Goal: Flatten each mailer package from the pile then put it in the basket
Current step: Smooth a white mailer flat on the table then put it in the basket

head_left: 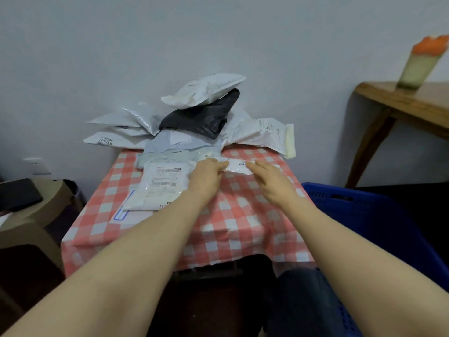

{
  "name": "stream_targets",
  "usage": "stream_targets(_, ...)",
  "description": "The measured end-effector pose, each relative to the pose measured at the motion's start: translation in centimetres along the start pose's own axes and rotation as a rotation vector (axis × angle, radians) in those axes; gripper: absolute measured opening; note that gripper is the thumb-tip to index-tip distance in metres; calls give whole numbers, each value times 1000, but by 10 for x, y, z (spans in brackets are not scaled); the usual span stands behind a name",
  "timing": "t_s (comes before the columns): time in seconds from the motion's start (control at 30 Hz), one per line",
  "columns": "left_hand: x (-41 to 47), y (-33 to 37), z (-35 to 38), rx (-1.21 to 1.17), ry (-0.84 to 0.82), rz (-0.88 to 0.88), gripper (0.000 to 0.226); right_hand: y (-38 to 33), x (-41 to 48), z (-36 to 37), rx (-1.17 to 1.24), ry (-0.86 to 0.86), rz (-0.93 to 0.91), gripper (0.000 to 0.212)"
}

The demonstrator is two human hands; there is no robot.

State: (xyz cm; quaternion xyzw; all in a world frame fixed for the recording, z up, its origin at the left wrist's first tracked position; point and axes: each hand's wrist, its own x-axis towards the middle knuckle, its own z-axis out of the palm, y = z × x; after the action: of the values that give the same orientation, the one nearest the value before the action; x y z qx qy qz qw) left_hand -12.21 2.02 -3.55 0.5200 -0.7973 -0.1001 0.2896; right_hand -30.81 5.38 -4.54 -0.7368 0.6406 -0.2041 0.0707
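A small white mailer is seen lying on the desk, just in front of the pile of mailers stacked at the desk's far edge against the wall. Its left end is pinched by the left hand, whose fingers are curled onto it. Its right end is touched by the right hand, whose fingers are held fairly straight and laid flat on it, with nothing gripped. The pile is topped by a puffy white bag resting on a black bag. A flat labelled mailer is laid on the desk just left of the left hand. The desk is covered by a red and white checked cloth. The blue basket is placed beside the desk's right side. A wooden side table is seen further right.
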Motion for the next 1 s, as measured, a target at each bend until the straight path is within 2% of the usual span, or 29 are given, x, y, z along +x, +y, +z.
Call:
stream_targets(0.13, -6, 6, 17, 34, -122, 8, 34, 12, -19, -3, -132, -106, 50, 51)
stream_targets(0.27, -10, 0, 27, 58, -231, -29, 36, 7, -28, -2, -268, -165, 15, 48)
stream_targets(0.5, -8, -8, 37, 87, -331, -66, 39, 1, -32, 3, -269, -179, -53, 42)
stream_targets(0.6, -6, -5, 33, 98, -309, -108, 47, -3, -31, 3, -136, -131, -42, 39)
stream_targets(0.67, -6, -3, 30, 115, -214, -128, 42, -3, -27, 3, 11, -58, 16, 36)
stream_targets(0.73, -7, 1, 27, 106, -151, -130, 47, 2, -20, 3, 18, -40, 42, 38)
stream_targets(0.8, -7, 4, 27, 152, -229, -109, 60, 6, -14, 3, -30, -97, 41, 43)
stream_targets(0.9, -8, 9, 33, 266, -441, -83, 72, 9, -11, 10, -49, -214, 19, 49)
stream_targets(1.0, -10, 8, 40, 281, -532, -62, 87, 7, -11, 20, -103, -277, -7, 51)
